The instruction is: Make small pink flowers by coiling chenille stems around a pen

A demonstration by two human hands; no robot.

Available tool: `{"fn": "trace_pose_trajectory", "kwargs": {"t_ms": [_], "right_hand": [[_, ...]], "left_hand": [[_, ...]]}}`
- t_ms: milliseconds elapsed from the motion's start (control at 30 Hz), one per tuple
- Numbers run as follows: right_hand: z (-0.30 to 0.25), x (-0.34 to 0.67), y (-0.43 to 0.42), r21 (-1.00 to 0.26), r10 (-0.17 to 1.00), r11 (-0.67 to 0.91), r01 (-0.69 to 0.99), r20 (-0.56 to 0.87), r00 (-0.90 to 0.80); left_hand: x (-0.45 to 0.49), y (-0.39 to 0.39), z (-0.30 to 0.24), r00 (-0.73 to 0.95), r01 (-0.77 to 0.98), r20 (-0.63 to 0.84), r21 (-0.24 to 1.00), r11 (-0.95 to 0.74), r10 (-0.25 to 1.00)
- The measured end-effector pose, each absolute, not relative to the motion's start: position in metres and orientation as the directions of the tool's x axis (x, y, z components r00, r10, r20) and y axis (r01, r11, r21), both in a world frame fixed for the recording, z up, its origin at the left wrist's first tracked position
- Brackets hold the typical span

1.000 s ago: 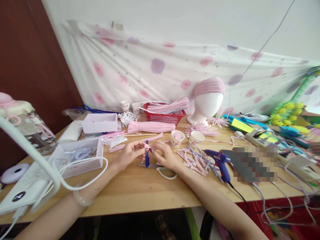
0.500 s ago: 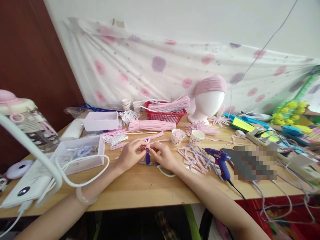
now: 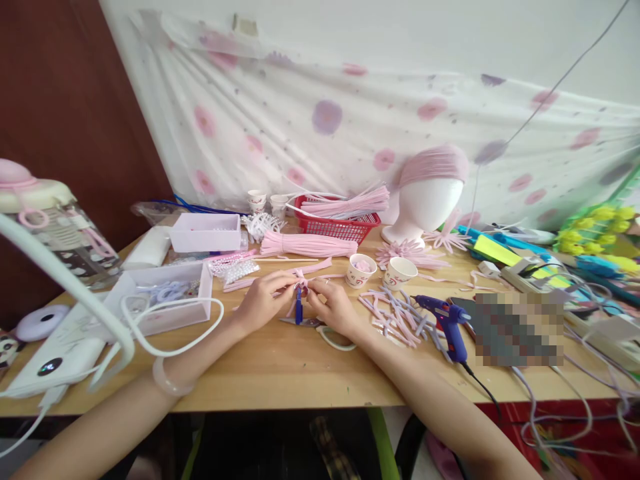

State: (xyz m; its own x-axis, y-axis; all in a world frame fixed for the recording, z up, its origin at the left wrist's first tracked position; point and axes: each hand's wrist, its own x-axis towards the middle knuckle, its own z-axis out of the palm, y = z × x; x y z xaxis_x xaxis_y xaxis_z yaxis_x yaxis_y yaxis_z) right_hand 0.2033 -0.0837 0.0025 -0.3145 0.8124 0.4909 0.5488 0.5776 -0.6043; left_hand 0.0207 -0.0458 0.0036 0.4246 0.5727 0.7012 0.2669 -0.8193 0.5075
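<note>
- Held a small pink strip [image 3: 301,277] in the fingertips of both hands, above the table [image 3: 280,383], near the middle of the head view.
- Had the left hand [image 3: 267,299] pinched on the strip from one side, thumb against fingers, with a pale bracelet [image 3: 167,380] around the wrist.
- Had the right hand [image 3: 333,305] pinched on it from the other side, fingertips just beside those of the left.
- Saw a blue stick [image 3: 299,308] directly under the strip, between the hands; could not tell whether held or resting.
- Saw scissors [image 3: 313,323] on the table below, with the handle near the right hand.
- Noticed a pile of cut pink and lilac pieces [image 3: 395,317] to the right of the right hand, with a blue glue gun [image 3: 453,327] beside it.
- Found two paper cups side by side beyond that pile: a left cup [image 3: 357,279] with pink material inside and a right cup [image 3: 399,279].
- Saw a bundle of pink strips [image 3: 310,245] beyond the hands, in front of a red basket [image 3: 345,230].
- Saw a white foam head [image 3: 430,203] farther right, with a pink band [image 3: 435,165] around its top.
- Noticed a white box [image 3: 175,320] of lilac loops to the left of the left hand.
</note>
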Motion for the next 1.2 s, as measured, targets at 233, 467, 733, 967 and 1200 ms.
{"fn": "trace_pose_trajectory", "kwargs": {"t_ms": [233, 467, 733, 967, 1200], "right_hand": [[0.006, 0.200, -0.086, -0.730, 0.863, 0.505, 0.461, 0.416, -0.286], [0.007, 0.193, -0.088, -0.991, 0.940, 0.109, 0.083, 0.076, -0.332], [0.002, 0.194, -0.089, -0.892, 0.912, 0.334, 0.305, 0.224, -0.342], [0.001, 0.196, -0.090, -0.600, 0.886, 0.460, 0.655, 0.356, -0.297], [0.004, 0.197, -0.094, -0.433, 0.867, 0.471, 0.769, 0.389, -0.311]], "left_hand": [[0.021, -0.046, 0.002, 0.372, 0.284, 0.631, 0.621, -0.731, 0.681], [0.018, -0.051, 0.003, 0.511, 0.270, 0.726, 0.373, -0.888, 0.460], [0.015, -0.051, 0.006, 0.580, 0.470, 0.743, 0.031, -0.882, 0.335], [0.013, -0.048, 0.009, 0.685, 0.537, 0.658, -0.166, -0.827, 0.312], [0.017, -0.051, 0.006, 0.745, 0.504, 0.576, -0.157, -0.849, 0.336]]}}
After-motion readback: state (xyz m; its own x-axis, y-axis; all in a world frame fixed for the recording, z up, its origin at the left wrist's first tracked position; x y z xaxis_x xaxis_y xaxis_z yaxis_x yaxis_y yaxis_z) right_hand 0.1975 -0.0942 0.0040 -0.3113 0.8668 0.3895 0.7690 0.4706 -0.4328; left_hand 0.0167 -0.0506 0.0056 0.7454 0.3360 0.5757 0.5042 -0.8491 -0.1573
